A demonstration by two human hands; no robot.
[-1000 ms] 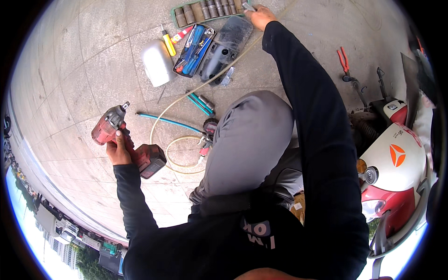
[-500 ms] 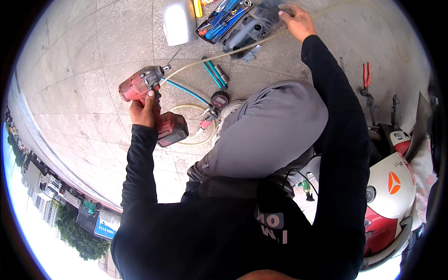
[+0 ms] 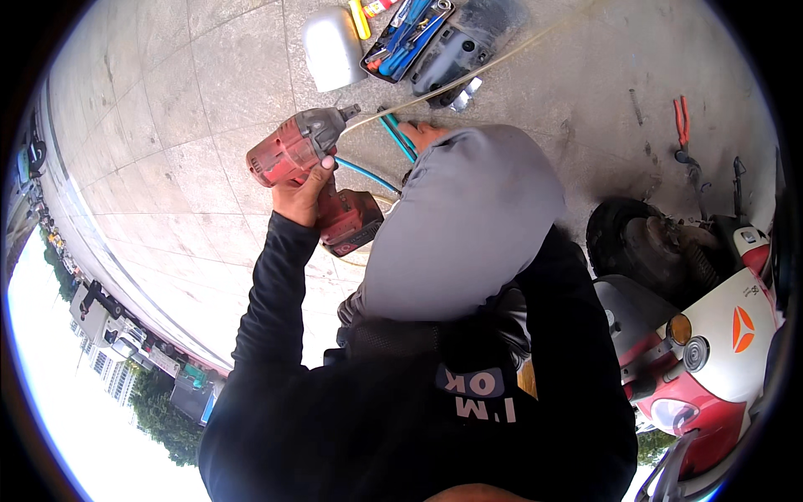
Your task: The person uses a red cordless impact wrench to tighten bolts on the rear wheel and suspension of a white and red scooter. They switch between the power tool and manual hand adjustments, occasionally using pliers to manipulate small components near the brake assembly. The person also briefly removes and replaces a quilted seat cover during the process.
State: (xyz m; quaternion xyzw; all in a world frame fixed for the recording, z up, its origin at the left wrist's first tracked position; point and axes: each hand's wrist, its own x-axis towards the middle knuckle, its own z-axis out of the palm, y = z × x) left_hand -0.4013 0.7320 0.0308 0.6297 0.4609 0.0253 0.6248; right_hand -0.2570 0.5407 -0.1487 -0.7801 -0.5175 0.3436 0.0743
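My left hand (image 3: pixel 303 194) is wrapped round the grip of a red cordless impact wrench (image 3: pixel 288 151). The wrench is held above the paving, its bare square drive pointing right and its battery hanging by my knee. Beyond the raised knee, my right hand (image 3: pixel 424 135) reaches down to the ground beside a tool with two teal bars (image 3: pixel 398 136). My knee hides part of this hand, and whether its fingers grip anything cannot be made out. A blue hose (image 3: pixel 368 173) runs under the wrench toward my knee.
A tray of blue-handled tools (image 3: pixel 405 40), a silver cover (image 3: pixel 332 50) and a dark plastic cover (image 3: pixel 450 60) lie at the top. A pale hose (image 3: pixel 468 75) crosses the paving. Red-handled pliers (image 3: pixel 682 121), a wheel (image 3: pixel 623 243) and a white-and-red scooter (image 3: pixel 719 314) are at right.
My right hand has left the dark cover and come down beside the teal bars. The impact wrench has shifted right in the picture. My view has turned, showing more of the scooter and its wheel.
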